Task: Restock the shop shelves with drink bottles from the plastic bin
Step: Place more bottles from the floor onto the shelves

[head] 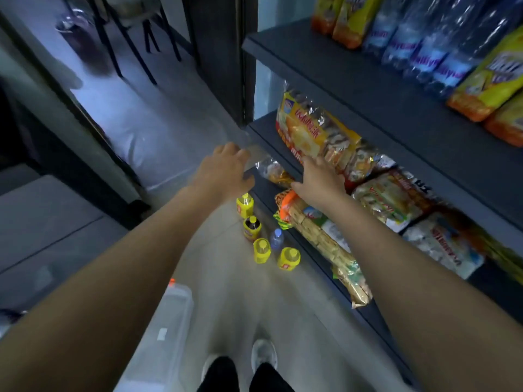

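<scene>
At the centre of the view, just off the front edge of the middle shelf [264,131], the left hand [223,172] has its fingers [241,153] curled over and its thumb tucked beneath, pinching the crinkled end of a clear packet [274,170] with orange and yellow contents. The packet lies between the two hands, slanting towards 4 o'clock. The right hand [321,178] sits at 3 o'clock from the left, palm down, its thumb spread out towards 8 o'clock and touching the packet's far end. Its fingers reach forward onto the snack packets [317,128] at the shelf edge, and their tips are lost among the wrappers, so I cannot tell whether they grip anything. Both forearms are bare and stretched out nearly straight, rising from the lower corners of the view and converging towards 12 o'clock. On the floor [226,301] at 6 o'clock from the hands stand the drink bottles [261,250]: four with yellow labels and caps and one small clear water bottle [276,238] with a blue cap, all upright and close to the bottom shelf. The plastic bin [169,321] stands at 7 o'clock, clear-walled, beside the person's shoes [264,353]. At 2 o'clock the upper shelf [339,77] carries large water bottles [424,52] flanked by yellow packets.
</scene>
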### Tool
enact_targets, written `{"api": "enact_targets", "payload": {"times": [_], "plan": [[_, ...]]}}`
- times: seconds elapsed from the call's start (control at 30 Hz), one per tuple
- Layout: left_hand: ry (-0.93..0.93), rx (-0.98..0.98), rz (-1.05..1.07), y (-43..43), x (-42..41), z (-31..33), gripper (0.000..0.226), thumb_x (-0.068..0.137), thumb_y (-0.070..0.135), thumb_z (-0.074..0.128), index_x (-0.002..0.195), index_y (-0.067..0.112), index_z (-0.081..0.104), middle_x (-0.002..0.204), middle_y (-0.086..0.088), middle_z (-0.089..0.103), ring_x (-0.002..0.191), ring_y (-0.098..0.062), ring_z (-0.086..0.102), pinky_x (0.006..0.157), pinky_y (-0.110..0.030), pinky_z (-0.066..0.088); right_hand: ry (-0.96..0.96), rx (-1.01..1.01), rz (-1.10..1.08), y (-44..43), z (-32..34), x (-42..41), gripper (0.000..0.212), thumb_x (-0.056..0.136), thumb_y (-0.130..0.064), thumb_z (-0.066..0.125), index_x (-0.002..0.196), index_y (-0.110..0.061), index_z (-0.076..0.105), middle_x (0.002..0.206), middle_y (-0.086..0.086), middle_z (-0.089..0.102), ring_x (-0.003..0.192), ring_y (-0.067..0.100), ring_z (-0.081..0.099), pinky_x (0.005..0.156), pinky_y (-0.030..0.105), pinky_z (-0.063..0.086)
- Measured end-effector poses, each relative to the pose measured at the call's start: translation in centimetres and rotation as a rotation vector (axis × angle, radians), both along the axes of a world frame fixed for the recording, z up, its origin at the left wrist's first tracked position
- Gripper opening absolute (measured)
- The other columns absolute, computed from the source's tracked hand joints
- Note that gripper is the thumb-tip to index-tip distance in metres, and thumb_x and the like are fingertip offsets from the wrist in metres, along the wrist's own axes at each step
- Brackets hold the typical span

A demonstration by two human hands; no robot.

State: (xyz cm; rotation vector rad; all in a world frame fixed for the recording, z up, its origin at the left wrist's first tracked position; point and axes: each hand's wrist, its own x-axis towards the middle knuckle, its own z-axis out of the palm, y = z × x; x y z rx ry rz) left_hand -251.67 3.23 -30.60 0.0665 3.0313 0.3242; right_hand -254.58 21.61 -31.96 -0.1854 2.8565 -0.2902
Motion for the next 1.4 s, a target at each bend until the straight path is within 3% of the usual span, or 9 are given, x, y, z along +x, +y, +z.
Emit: {"api": "enact_targets", "payload": {"times": [0.37, 0.63, 0.87, 1.0, 1.13, 1.27, 1.4], "plan": [[-0.018, -0.011, -0.116, 0.6, -2.4, -17.6, 0.050, 0.087, 0.031, 0.053, 0.134, 0.014, 0.044, 0.133, -0.012, 0.042, 0.123, -0.033, 0.039, 0.093, -0.040, 0.038, -0.028, 0.000, -0.183, 1.8, -17.6, -0.4, 0.056, 0.090, -0.036, 0.055, 0.137, -0.014, 0.037, 0.140, 0.013, 0.035, 0.130, 0.035, 0.033, 0.103, 0.051, 0.035], [0.035, -0.030, -0.165, 2.0, -2.9, -31.8, 0.052, 0.087, 0.033, 0.054, 0.133, 0.014, 0.044, 0.132, -0.013, 0.042, 0.122, -0.033, 0.038, 0.094, -0.042, 0.036, -0.061, 0.008, -0.262, 3.5, -33.0, 1.5, 0.055, 0.092, -0.035, 0.053, 0.139, -0.014, 0.033, 0.144, 0.013, 0.029, 0.131, 0.035, 0.031, 0.098, 0.049, 0.035], [0.168, 0.049, -0.211, 3.9, -2.5, -46.1, 0.055, 0.072, 0.037, 0.043, 0.114, 0.006, 0.060, 0.113, -0.020, 0.056, 0.105, -0.040, 0.052, 0.078, -0.047, 0.046, -0.041, -0.031, -0.293, 5.5, -47.1, 2.1, 0.061, 0.091, -0.037, 0.054, 0.143, -0.019, 0.029, 0.145, 0.009, 0.029, 0.133, 0.031, 0.029, 0.099, 0.048, 0.034], [0.193, 0.088, -0.198, 4.6, -2.8, -52.7, 0.061, 0.069, 0.041, 0.040, 0.115, 0.005, 0.059, 0.117, -0.019, 0.053, 0.108, -0.040, 0.050, 0.082, -0.047, 0.045, 0.007, -0.061, -0.296, 6.5, -54.1, 1.9, 0.060, 0.089, -0.035, 0.057, 0.142, -0.020, 0.032, 0.144, 0.007, 0.031, 0.132, 0.029, 0.031, 0.099, 0.047, 0.033], [0.194, 0.080, -0.200, 5.0, -3.2, -56.9, 0.065, 0.070, 0.044, 0.035, 0.120, 0.007, 0.056, 0.120, -0.018, 0.050, 0.111, -0.039, 0.046, 0.091, -0.049, 0.042, 0.050, -0.094, -0.301, 7.3, -58.8, 1.1, 0.060, 0.088, -0.036, 0.060, 0.140, -0.021, 0.034, 0.142, 0.007, 0.033, 0.132, 0.028, 0.031, 0.100, 0.046, 0.033], [0.164, 0.091, -0.201, 5.2, -3.2, -58.7, 0.046, 0.084, 0.031, 0.056, 0.123, 0.007, 0.053, 0.123, -0.018, 0.047, 0.114, -0.038, 0.043, 0.093, -0.047, 0.039, 0.079, -0.176, -0.334, 7.7, -60.5, 0.4, 0.059, 0.086, -0.033, 0.061, 0.139, -0.021, 0.037, 0.141, 0.007, 0.036, 0.131, 0.028, 0.032, 0.100, 0.046, 0.033], [0.151, 0.097, -0.210, 5.0, -3.2, -59.3, 0.046, 0.084, 0.028, 0.059, 0.125, 0.008, 0.052, 0.125, -0.018, 0.046, 0.117, -0.037, 0.042, 0.092, -0.046, 0.039, 0.079, -0.203, -0.342, 7.7, -61.0, -0.1, 0.060, 0.086, -0.033, 0.062, 0.139, -0.020, 0.038, 0.139, 0.008, 0.038, 0.131, 0.029, 0.033, 0.102, 0.047, 0.036]]}}
